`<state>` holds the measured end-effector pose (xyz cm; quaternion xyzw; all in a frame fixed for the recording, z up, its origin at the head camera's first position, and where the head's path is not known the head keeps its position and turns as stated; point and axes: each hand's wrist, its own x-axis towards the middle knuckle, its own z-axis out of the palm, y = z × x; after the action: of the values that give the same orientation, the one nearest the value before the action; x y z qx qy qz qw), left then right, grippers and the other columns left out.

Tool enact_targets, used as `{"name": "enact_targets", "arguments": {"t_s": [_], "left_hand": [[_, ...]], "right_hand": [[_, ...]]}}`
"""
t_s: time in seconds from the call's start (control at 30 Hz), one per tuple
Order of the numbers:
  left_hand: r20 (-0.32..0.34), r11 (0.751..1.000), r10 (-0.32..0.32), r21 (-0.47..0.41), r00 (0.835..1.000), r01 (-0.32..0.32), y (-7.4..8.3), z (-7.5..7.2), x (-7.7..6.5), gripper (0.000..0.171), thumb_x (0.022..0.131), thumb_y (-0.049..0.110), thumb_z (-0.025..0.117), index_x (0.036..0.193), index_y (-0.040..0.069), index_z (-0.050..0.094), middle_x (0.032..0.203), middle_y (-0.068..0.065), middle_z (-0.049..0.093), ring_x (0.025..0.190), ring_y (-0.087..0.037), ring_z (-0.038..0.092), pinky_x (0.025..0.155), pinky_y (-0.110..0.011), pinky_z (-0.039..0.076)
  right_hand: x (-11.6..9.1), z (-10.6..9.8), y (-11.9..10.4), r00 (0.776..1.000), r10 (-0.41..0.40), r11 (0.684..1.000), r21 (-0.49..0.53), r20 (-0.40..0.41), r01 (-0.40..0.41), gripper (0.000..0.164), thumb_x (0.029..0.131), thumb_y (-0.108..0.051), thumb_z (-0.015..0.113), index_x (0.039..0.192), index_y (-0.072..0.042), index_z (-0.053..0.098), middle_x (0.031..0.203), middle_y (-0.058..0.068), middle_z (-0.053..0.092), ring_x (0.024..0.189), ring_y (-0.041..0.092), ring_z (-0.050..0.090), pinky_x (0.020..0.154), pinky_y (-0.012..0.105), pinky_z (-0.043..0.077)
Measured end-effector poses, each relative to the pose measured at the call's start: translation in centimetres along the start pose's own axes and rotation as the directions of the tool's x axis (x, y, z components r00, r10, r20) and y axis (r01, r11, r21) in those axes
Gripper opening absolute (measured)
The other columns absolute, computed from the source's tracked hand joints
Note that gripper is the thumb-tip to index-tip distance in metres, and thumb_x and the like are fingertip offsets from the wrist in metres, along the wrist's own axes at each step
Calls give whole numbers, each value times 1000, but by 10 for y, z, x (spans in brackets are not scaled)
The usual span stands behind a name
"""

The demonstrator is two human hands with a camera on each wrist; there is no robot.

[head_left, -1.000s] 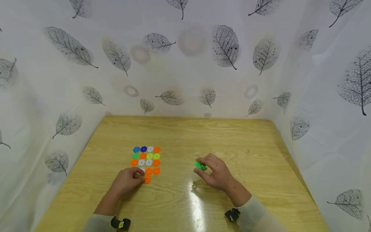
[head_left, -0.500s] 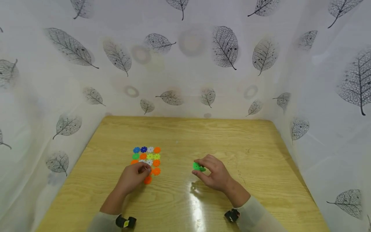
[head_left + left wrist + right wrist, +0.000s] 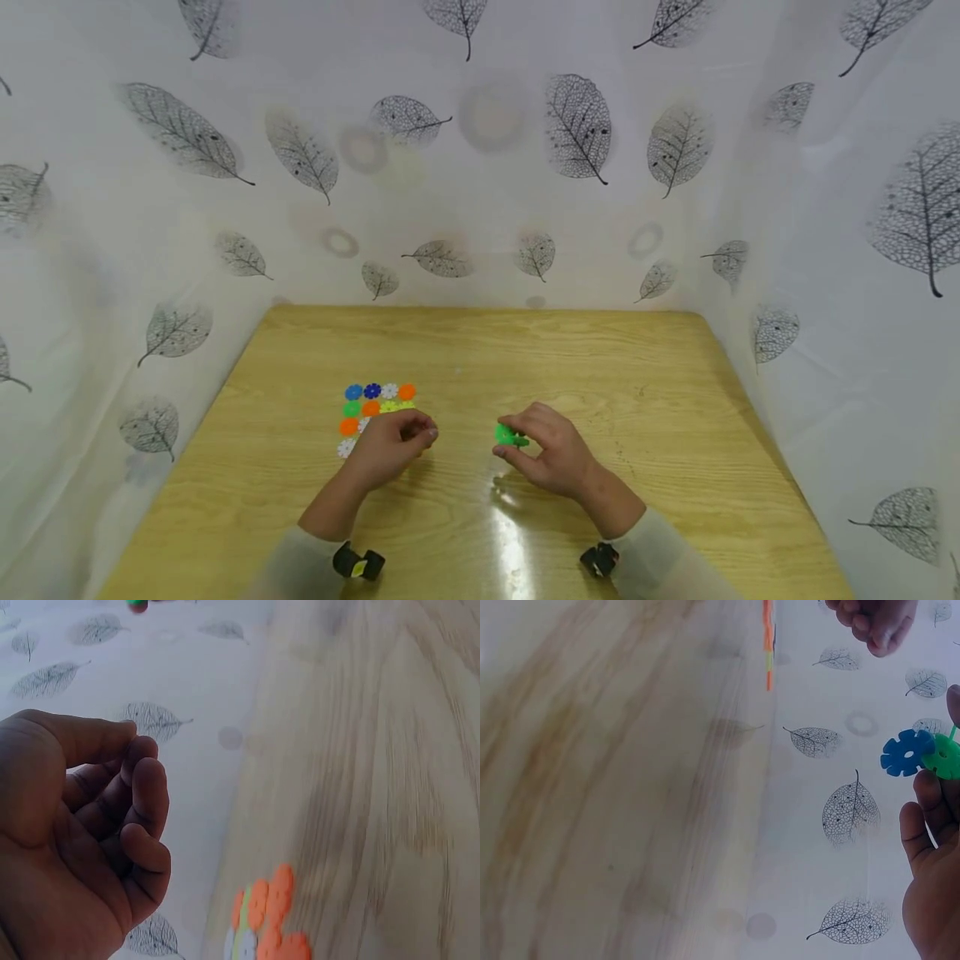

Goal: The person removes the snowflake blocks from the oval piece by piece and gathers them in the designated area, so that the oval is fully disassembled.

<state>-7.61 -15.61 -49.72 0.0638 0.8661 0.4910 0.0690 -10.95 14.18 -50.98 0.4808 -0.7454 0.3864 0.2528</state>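
My right hand [image 3: 551, 446] pinches notched, flower-shaped plastic discs between thumb and fingers, above the table. A green disc [image 3: 504, 434] shows in the head view. The right wrist view also shows a blue disc [image 3: 895, 756] overlapping the green. My left hand [image 3: 393, 446] hovers in front of rows of similar discs, its thumb tip meeting the forefinger and the other fingers loosely curled. Nothing is visible in it. Among the laid-out discs are a dark blue disc [image 3: 372, 391], a white disc [image 3: 346, 448] and an orange disc [image 3: 348, 427]. The left hand hides part of these rows.
The wooden table [image 3: 600, 358] stretches beyond both hands. A pale leaf-printed cloth [image 3: 480, 192] rises behind it and along both sides. Each wrist wears a black strap, such as the left strap [image 3: 358, 563].
My left hand has left the orange disc at the front row and moved right, towards the right hand. The right hand has shifted slightly left, still holding the discs.
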Motion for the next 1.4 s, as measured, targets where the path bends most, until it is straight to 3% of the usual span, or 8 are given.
{"name": "enact_targets", "arguments": {"t_s": [0.3,0.5,0.6,0.8,1.17,1.4], "left_hand": [[144,990,107,-110,984,-92,17,18,6,22,104,31,67,106,10,75,89,0,70,78,-23,67,66,-37,58],[221,976,117,-204,968,-72,25,24,9,32,104,34,65,109,4,75,90,-3,71,81,-21,68,76,-54,59],[247,970,135,-230,960,-77,28,27,10,31,105,33,64,108,5,76,91,-4,72,81,-22,68,78,-55,58],[253,965,173,-236,952,-113,34,32,10,25,107,29,61,101,11,77,89,-3,72,78,-20,68,76,-51,59],[241,969,148,-229,959,-92,35,37,9,21,104,28,66,95,13,76,87,-1,72,78,-18,67,75,-49,59],[208,975,131,-202,969,-89,34,37,9,21,103,30,68,93,13,77,84,-1,72,75,-17,65,67,-33,56]], "right_hand": [[4,3,-1,1000,-20,1000,-2,3,20,37,91,-29,83,119,-5,75,98,-4,73,82,11,64,74,25,52],[7,5,-3,999,-50,998,-27,-4,50,41,86,-28,87,119,-5,75,102,-2,73,85,11,63,74,28,51],[8,5,-4,999,-52,998,-31,3,52,41,88,-29,86,120,-5,75,103,-1,73,86,11,63,74,28,50],[8,7,-4,998,-67,996,-56,9,67,41,88,-29,86,119,-5,76,102,-2,73,86,11,62,74,28,49],[10,9,-6,996,-70,993,-93,54,75,40,89,-31,85,118,-5,76,101,-3,74,85,11,63,75,30,50],[12,9,-8,996,-57,993,-101,67,63,42,86,-30,87,119,-5,75,101,-2,75,86,11,64,75,29,52]]}}
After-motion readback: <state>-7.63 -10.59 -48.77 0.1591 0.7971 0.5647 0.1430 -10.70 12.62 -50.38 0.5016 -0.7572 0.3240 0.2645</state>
